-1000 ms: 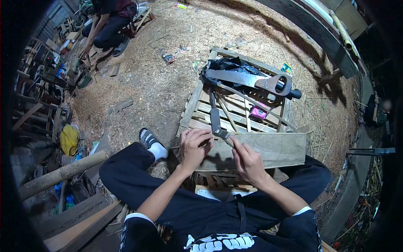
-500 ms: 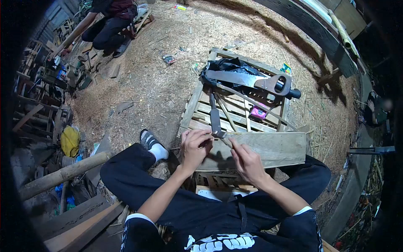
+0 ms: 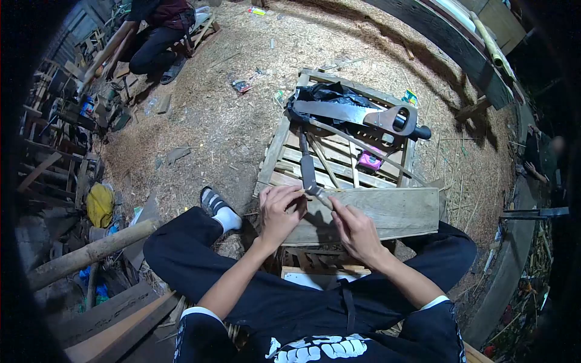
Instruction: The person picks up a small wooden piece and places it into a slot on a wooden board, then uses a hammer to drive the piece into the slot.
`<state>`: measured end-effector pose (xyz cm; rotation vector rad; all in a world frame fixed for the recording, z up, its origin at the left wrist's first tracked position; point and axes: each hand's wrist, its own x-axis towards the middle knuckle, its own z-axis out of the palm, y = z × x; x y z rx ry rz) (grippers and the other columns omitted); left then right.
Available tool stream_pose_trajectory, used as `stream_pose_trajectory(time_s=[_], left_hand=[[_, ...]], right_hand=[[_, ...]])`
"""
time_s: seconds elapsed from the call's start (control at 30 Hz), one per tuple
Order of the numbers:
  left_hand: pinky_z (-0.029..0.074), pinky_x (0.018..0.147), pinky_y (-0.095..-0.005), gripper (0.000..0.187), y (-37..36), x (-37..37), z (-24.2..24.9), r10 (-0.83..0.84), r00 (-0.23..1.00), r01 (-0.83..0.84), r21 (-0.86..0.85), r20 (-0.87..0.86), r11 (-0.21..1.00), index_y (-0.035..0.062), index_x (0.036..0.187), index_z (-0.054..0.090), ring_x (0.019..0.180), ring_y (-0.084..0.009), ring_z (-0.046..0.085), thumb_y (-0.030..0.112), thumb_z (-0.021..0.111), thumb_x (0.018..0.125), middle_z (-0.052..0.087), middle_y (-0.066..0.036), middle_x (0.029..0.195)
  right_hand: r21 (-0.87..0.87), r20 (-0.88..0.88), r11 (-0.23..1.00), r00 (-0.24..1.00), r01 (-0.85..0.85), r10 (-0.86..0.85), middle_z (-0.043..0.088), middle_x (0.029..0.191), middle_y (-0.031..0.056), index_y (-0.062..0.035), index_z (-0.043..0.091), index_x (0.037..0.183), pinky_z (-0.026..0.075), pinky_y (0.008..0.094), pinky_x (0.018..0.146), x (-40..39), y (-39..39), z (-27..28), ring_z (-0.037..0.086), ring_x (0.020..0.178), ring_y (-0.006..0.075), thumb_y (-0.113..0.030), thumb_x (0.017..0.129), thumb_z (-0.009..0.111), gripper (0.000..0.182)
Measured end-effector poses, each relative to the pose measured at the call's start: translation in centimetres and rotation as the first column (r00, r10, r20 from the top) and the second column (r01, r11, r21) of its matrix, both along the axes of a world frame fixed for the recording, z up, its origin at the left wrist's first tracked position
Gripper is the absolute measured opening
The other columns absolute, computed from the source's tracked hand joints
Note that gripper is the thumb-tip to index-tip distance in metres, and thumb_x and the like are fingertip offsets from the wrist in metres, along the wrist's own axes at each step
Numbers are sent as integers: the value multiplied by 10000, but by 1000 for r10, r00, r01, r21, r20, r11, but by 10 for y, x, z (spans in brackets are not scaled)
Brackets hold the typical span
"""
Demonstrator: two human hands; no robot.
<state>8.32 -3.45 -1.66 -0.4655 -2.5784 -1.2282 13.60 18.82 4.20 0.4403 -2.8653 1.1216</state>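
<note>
My left hand [image 3: 280, 212] is closed in a pinch at the left end of a wooden board [image 3: 396, 212], which lies across my lap. A thin pale strip [image 3: 304, 191] shows at its fingertips, mostly hidden by the fingers. In my closed right hand [image 3: 357, 228] is a small knife [image 3: 325, 198], its handle running up toward the left hand and its short blade close to the strip. Just beyond the fingertips, a dark, long-bladed knife [image 3: 308, 169] lies on a slatted wooden crate [image 3: 275, 151].
A handsaw [image 3: 345, 114] rests on black plastic [image 3: 324, 92] on the crate, near a pink object [image 3: 370, 160]. A person [image 3: 160, 42] crouches at the far left; another person [image 3: 538, 166] is at the right. A bamboo pole [image 3: 97, 253] and planks [image 3: 109, 311] lie at my left.
The knife in my right hand has shifted slightly along the strip. My left hand keeps its pinch. At the far left, the crouching person's arms have moved, and the person at right has shifted.
</note>
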Motion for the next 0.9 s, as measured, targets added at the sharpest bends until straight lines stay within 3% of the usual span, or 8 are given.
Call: stream_pose_trajectory(time_s=[0.07, 0.27, 0.9], left_hand=[[401, 1068, -446, 235, 0, 1, 1, 2, 1000, -2, -24, -10, 1000, 98, 994, 791, 1137, -229, 688, 127, 847, 767, 788, -29, 1171], [401, 1072, -439, 303, -1, 0, 4, -17, 1000, 17, -22, 11, 1000, 121, 1051, 786, 1155, -228, 677, 132, 855, 756, 787, -16, 1156], [399, 1088, -444, 244, 1, 0, -1, 20, 1000, -20, -73, 0, 997, 110, 993, 781, 1213, -260, 647, 203, 860, 782, 774, -40, 1194]], right_hand=[[-41, -35, 997, 997, 71, -73, 615, 848, 180, -118, 597, 1478, 520, 495, 616, -2, 2, 5, 653, 673, 387, -129, 1038, 652, 444], [-42, 2, 995, 996, 86, -86, 621, 833, 177, -116, 619, 1460, 518, 481, 621, -4, 6, 7, 651, 673, 380, -146, 1036, 662, 428], [-92, 45, 992, 995, 89, -85, 672, 863, 194, -107, 651, 1440, 528, 461, 654, -7, 7, 3, 672, 709, 383, -150, 1030, 680, 414]])
